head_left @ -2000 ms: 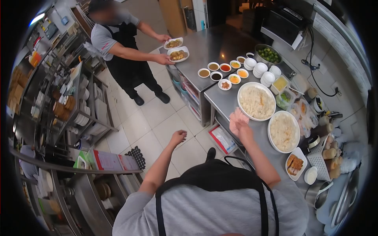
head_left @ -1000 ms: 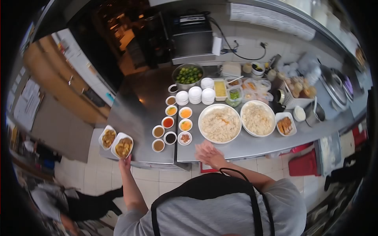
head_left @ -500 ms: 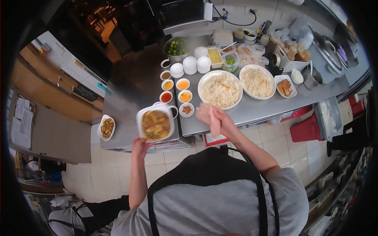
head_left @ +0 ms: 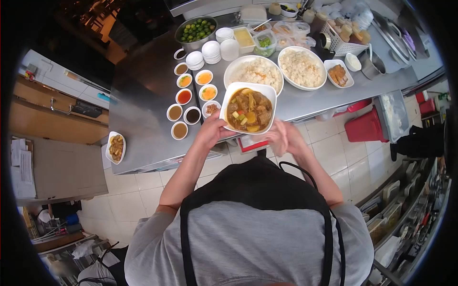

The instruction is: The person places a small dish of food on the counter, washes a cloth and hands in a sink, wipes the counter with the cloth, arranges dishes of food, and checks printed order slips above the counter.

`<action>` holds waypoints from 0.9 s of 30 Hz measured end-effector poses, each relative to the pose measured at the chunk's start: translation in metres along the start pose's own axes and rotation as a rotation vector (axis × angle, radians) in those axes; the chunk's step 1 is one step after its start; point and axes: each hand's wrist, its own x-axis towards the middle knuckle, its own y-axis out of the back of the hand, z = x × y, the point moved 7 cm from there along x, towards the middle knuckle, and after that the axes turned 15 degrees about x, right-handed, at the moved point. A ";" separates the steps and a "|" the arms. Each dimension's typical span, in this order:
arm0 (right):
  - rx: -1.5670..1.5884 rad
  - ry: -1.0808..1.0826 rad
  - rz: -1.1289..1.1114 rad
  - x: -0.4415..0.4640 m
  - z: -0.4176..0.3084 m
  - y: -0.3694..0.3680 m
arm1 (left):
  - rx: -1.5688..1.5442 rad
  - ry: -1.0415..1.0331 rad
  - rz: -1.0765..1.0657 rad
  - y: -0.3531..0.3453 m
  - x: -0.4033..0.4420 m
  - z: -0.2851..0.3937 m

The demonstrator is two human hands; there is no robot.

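The left hand (head_left: 211, 132) pinches the bowl (head_left: 249, 84) at its near left corner, thumb and fingers pressed about the rim; the right hand (head_left: 294, 139) is by the bowl's lower right side, blurred together with something pink and thin, perhaps a glove (head_left: 277, 136), and I cannot tell whether its fingers are closed on anything or touch the bowl. The bowl is in the air, off the near edge of the counter (head_left: 138, 124), and in this view overlaps the near plate (head_left: 227, 72) of rice (head_left: 260, 71); the stew (head_left: 248, 112) in it is wet with brown sauce. With the hold seen only on one side, the far side could sag if the wrist turns, and sauce could run over the rim onto the rice or the floor (head_left: 334, 138). A slick rim would make the pinch slip sooner. If the bowl drifts left or dips, it could knock the cup (head_left: 203, 109) of brown bits just beside the hand. The loose pink thing, if it catches the corner, could tug the bowl askew
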 end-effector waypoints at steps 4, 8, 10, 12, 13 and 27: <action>-0.679 0.465 0.130 0.014 -0.094 0.024 | 0.011 0.005 0.039 0.018 0.027 -0.002; -2.069 1.321 -0.105 0.025 -0.107 0.010 | -0.036 -0.003 0.082 0.030 0.042 0.007; -1.947 0.888 -0.053 0.049 -0.130 0.014 | -0.066 0.001 0.138 0.038 0.047 0.010; -1.608 0.658 -0.010 0.069 -0.155 0.004 | -0.086 -0.022 0.192 0.045 0.054 0.013; -1.646 0.745 -0.064 0.079 -0.171 -0.024 | -0.103 -0.043 0.234 0.049 0.059 0.014; -2.168 0.993 -0.033 0.387 -0.209 -0.152 | -0.228 -0.066 0.392 0.044 0.130 0.035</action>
